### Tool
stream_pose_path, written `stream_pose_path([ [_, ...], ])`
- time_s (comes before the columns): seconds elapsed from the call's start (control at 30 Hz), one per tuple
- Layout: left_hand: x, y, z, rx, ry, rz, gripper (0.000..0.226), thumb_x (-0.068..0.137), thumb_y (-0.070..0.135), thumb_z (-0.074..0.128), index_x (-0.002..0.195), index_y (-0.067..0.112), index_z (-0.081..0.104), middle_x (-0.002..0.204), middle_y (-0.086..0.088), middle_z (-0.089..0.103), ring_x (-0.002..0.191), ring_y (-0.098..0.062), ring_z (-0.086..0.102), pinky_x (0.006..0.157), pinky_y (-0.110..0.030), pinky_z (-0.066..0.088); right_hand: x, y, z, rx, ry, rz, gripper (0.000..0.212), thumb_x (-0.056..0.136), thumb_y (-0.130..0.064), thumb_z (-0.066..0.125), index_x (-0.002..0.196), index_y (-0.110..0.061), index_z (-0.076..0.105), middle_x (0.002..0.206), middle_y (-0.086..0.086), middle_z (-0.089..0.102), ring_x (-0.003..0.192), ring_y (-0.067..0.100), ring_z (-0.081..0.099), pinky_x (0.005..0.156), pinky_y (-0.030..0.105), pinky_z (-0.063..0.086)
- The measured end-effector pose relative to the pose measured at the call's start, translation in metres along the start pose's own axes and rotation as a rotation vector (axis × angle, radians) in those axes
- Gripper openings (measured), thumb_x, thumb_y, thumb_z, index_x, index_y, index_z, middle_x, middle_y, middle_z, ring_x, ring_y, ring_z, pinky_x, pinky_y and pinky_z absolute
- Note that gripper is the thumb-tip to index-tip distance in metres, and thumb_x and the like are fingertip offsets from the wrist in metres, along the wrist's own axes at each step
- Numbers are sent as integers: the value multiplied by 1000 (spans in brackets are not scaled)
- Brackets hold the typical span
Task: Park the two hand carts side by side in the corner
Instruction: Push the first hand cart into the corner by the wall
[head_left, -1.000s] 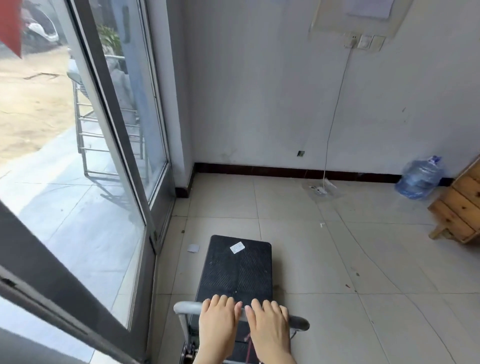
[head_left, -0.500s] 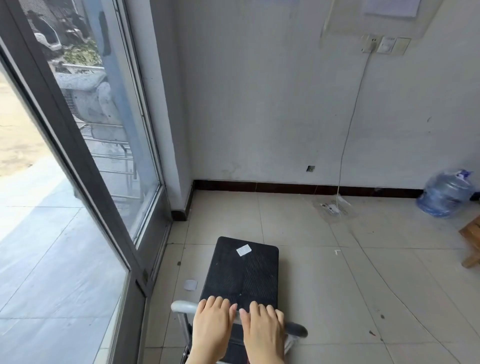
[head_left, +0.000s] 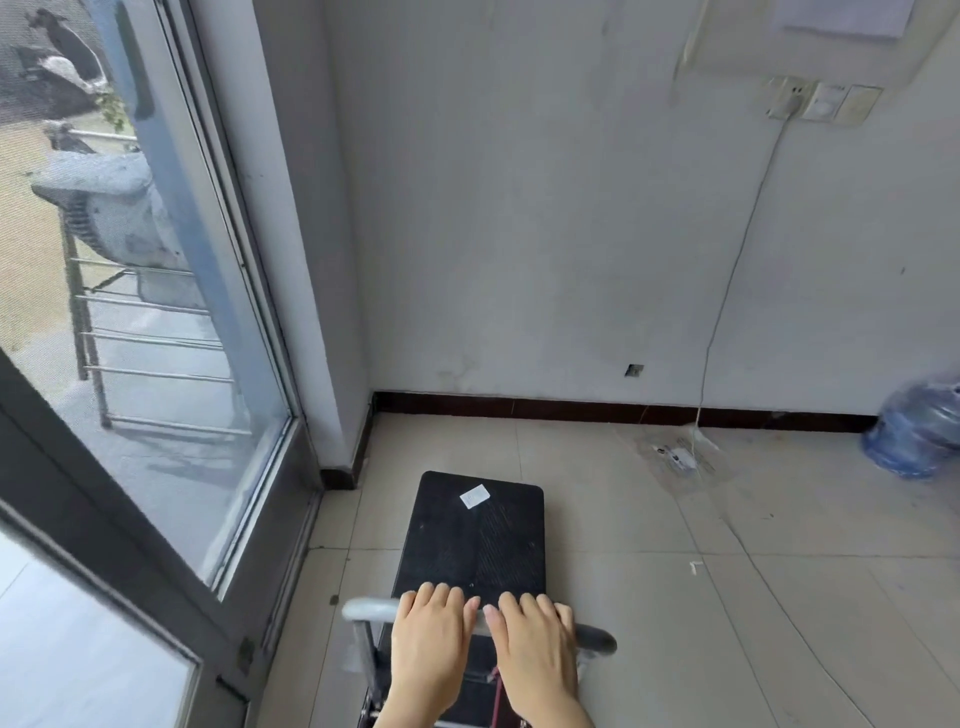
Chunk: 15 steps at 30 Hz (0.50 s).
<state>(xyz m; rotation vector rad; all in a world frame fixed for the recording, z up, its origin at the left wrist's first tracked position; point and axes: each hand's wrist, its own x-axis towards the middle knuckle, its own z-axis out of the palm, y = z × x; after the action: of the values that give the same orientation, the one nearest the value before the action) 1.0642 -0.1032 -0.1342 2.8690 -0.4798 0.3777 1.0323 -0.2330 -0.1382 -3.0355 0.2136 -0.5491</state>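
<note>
A hand cart with a black ribbed platform and a small white label stands on the tiled floor, its front pointing at the corner between the white wall and the glass door frame. Its grey metal handle bar crosses the bottom of the view. My left hand and my right hand both grip this bar side by side, fingers curled over it. Only one cart is in view.
A glass door and dark frame run along the left. The white wall with dark skirting lies ahead. A white cable hangs to an adapter on a plastic sheet. A blue water bottle lies at right.
The cart and I have moved forward toward the corner; the wall and skirting are closer. The wooden furniture at right has left the view. Both hands stay on the bar.
</note>
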Motion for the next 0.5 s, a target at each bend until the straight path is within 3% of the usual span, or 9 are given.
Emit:
stream_pose_path([
  [0.2,85,-30,34,14,113,41,67,101,39,11,50,23,52,50,7,51,49,-16,51,59,-31,35,84,-9,33,-37,43,27,49,94,-43,27,58,-24,55,49,-4,48,49,19,50,60,33,30],
  [0.3,128,-47,45,40,102,50,61,98,39,20,49,22,53,50,6,53,49,-16,52,62,-33,30,125,-17,49,-46,47,44,43,89,-44,35,56,-23,55,48,-4,48,48,19,50,59,33,28],
  [0.43,178,-70,52,42,94,56,43,86,38,36,50,22,54,51,7,52,49,-17,53,60,-29,38,173,-28,71,-64,3,39,49,92,-45,28,56,-25,55,48,-5,49,48,18,51,55,33,38],
  [0.5,202,-80,60,25,124,57,51,93,35,31,50,20,52,50,4,50,48,-19,52,61,-34,30,199,-31,76,-57,-38,70,44,87,-45,35,56,-24,57,48,-4,50,48,19,52,59,34,31],
])
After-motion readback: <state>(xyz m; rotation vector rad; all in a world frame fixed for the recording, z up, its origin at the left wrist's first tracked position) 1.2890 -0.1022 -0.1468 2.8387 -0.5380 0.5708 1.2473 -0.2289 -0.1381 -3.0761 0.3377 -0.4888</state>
